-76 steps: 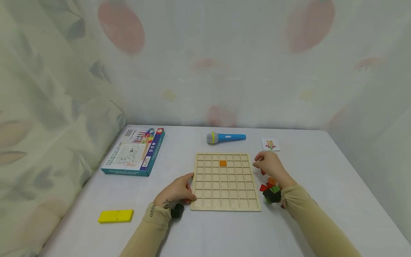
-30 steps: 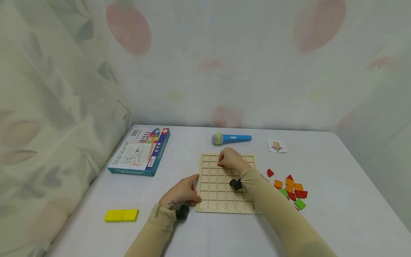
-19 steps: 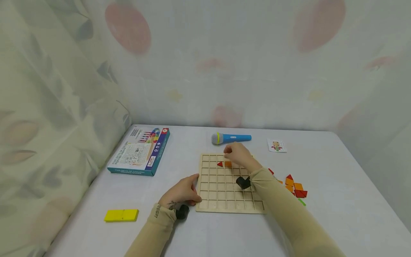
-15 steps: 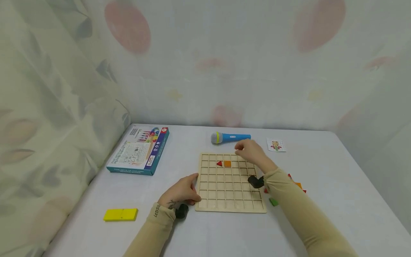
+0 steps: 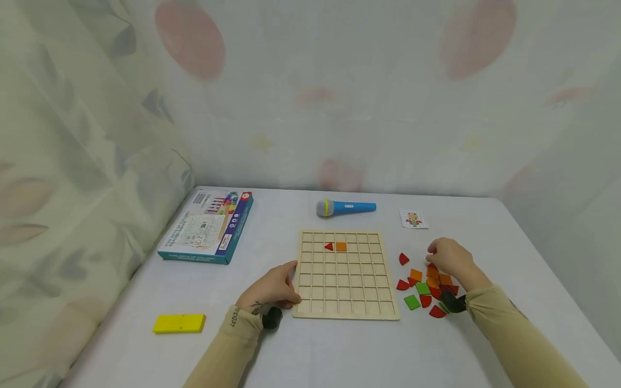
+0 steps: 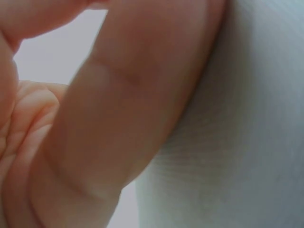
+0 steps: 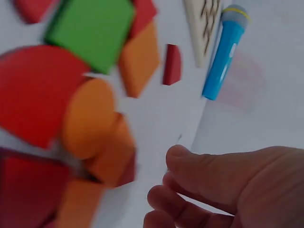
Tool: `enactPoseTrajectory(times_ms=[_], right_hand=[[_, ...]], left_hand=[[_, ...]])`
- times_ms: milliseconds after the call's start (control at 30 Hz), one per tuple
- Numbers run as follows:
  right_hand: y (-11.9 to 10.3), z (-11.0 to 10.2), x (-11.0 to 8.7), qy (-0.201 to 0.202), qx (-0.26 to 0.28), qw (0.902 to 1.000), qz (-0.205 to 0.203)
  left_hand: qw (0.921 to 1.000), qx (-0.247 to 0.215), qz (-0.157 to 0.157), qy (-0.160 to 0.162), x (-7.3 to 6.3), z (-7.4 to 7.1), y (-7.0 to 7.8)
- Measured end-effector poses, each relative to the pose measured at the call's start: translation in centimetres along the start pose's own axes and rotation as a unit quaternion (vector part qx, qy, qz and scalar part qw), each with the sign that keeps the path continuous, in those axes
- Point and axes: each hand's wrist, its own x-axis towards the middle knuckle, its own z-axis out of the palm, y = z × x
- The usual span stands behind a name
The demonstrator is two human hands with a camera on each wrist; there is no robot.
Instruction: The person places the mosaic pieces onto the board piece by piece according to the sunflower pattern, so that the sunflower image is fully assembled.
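Note:
A wooden grid board (image 5: 344,281) lies mid-table in the head view. One of its upper cells holds an orange square tile (image 5: 342,247), and left of that sits a red triangle tile (image 5: 329,247). My left hand (image 5: 268,286) rests against the board's left edge, thumb near the lower corner and index finger higher up. Right of the board, my right hand (image 5: 451,257) hovers at the far side of scattered tiles, its fingers loosely curled. No tile shows between thumb and fingers in the right wrist view. Beside that hand are orange, red and green tiles (image 7: 90,33).
Behind the board lies a blue toy microphone (image 5: 349,208), with a small picture card (image 5: 414,219) to its right. A flat puzzle box (image 5: 206,226) is at the back left. Toward the front left sits a yellow block (image 5: 179,323). Curtains surround the table.
My right hand left a red triangle beside the orange square on the board, then moved right to the scattered tiles. My left hand kept its place at the board's edge.

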Motion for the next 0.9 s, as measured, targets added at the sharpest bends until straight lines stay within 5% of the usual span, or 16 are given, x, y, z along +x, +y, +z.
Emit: enactPoseTrajectory(times_ms=[233,600,900], right_hand=[[1.6,1.2,-0.3,-0.016,0.008,0.9993,0.033],[1.7,1.4,-0.5,-0.008,0.032,0.9992,0.020],[-1.6,0.2,0.2,0.061,0.132,0.9888,-0.035]], left_hand=[[1.0000,0.002,0.005,-0.001,0.1,0.0,-0.1],[0.9999,0.006,0.011,-0.002,0.0,0.0,-0.1],[0.9999,0.005,0.010,0.000,0.0,0.0,-0.1]])
